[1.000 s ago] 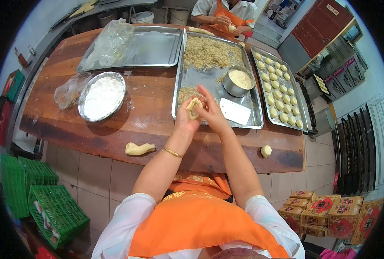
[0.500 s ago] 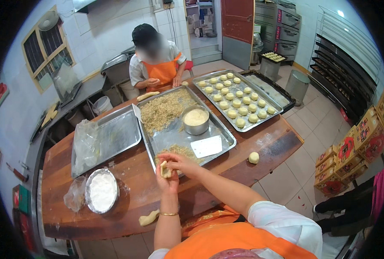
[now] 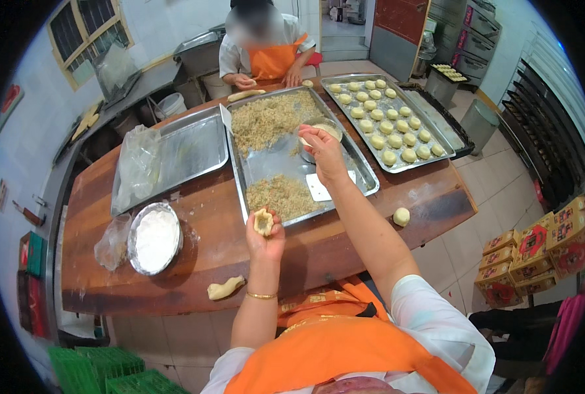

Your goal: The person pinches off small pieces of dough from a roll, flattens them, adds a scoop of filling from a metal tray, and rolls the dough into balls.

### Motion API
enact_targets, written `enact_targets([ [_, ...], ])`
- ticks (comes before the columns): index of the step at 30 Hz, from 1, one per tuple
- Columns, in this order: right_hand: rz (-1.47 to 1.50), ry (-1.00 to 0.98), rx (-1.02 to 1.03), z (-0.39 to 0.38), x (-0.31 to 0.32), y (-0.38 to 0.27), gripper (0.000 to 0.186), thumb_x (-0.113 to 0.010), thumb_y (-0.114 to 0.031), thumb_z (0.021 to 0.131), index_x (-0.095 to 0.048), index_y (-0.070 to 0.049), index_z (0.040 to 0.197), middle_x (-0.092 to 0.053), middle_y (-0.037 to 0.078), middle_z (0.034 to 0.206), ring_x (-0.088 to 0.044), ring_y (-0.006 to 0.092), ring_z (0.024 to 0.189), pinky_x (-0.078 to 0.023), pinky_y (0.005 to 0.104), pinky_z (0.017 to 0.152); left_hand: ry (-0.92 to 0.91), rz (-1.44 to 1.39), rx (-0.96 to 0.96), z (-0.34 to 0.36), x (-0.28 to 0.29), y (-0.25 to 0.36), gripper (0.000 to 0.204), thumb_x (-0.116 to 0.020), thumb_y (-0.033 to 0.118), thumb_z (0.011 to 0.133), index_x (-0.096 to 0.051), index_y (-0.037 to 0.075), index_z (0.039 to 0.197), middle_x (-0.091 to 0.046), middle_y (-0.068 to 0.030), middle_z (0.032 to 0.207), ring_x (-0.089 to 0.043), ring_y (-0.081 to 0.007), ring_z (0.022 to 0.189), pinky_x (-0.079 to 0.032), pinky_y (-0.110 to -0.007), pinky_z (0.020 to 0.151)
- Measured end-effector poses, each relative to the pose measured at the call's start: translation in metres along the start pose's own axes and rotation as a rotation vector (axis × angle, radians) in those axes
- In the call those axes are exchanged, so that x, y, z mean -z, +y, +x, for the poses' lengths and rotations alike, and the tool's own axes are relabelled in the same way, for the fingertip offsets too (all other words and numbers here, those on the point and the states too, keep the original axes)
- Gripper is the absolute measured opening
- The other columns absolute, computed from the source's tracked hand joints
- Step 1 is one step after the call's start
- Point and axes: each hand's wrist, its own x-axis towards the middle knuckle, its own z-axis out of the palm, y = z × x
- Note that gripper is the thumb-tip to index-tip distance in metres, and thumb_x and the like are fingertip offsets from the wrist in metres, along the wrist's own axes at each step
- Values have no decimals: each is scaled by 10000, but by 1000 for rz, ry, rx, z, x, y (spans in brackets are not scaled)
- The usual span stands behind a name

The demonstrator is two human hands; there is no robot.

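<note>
My left hand (image 3: pixel 266 245) is closed around a hollowed dough wrapper (image 3: pixel 263 222), its opening facing up. My right hand (image 3: pixel 323 152) reaches over the metal bowl (image 3: pixel 308 156) of pale crumbly filling, fingers pinched together. A small whitish bit shows at those fingertips, too small to name. Below both stretches a metal tray (image 3: pixel 271 161) holding a large heap of brownish crumbly filling (image 3: pixel 266 125) at the far end and a smaller heap (image 3: pixel 280 197) near my left hand. A white scraper (image 3: pixel 318 189) lies on the tray beside my right forearm.
Rows of round dough balls fill a tray (image 3: pixel 397 167) at right; one dough ball (image 3: pixel 401 217) sits alone. At left are a flour bowl (image 3: pixel 154 238), a plastic bag (image 3: pixel 138 161) and another tray (image 3: pixel 197 154). A dough piece (image 3: pixel 225 289) lies near. Opposite, a co-worker (image 3: pixel 269 62) handles dough.
My right hand has left the dough wrapper and moved forward to the metal bowl. My left hand keeps the wrapper, now showing its hollow. The whole view has shifted.
</note>
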Motion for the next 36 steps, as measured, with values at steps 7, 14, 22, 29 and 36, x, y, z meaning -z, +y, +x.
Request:
enact_targets([
  [7, 70, 21, -53, 14, 5, -13, 205, -686, -240, 921, -698, -89, 1059, -656, -1, 1239, -567, 72, 1017, -413, 271, 868, -20, -46, 60, 4, 1, 4, 316, -476, 328, 1021, -599, 37, 1040, -618, -112, 885, -568, -221, 733, -439, -255, 484],
  [14, 77, 21, -22, 21, 10, -12, 136, -704, -225, 895, -694, -97, 941, -641, 19, 1266, -560, 77, 993, -407, 267, 856, -45, -52, 56, -1, -1, 3, 311, -481, 308, 1015, -601, 25, 1055, -618, -120, 888, -573, -225, 740, -438, -255, 487],
  [22, 86, 37, -19, 17, 9, -12, 85, -689, -166, 892, -671, -86, 869, -627, 18, 1236, -531, 55, 904, -408, 240, 807, -80, -94, 86, -3, -3, 3, 276, -471, 256, 1008, -594, 9, 1014, -605, -121, 890, -565, -197, 723, -493, -254, 507],
  [29, -349, -148, 164, 3, 0, -7, 271, -688, -161, 859, -642, -82, 1114, -533, 71, 1382, -554, 148, 1087, -446, 322, 919, -46, -144, -12, -5, -10, 5, 276, -484, 250, 995, -587, -7, 1001, -614, -125, 901, -583, -206, 731, -537, -291, 566],
  [36, -633, -631, 21, -96, -41, -5, 710, -623, -123, 873, -383, -153, 1541, -449, 92, 1502, -496, 267, 1324, -429, 372, 1072, -30, 52, -122, 2, -21, -16, 200, -547, 257, 1012, -631, 79, 976, -666, -79, 890, -654, -189, 812, -577, -321, 718],
])
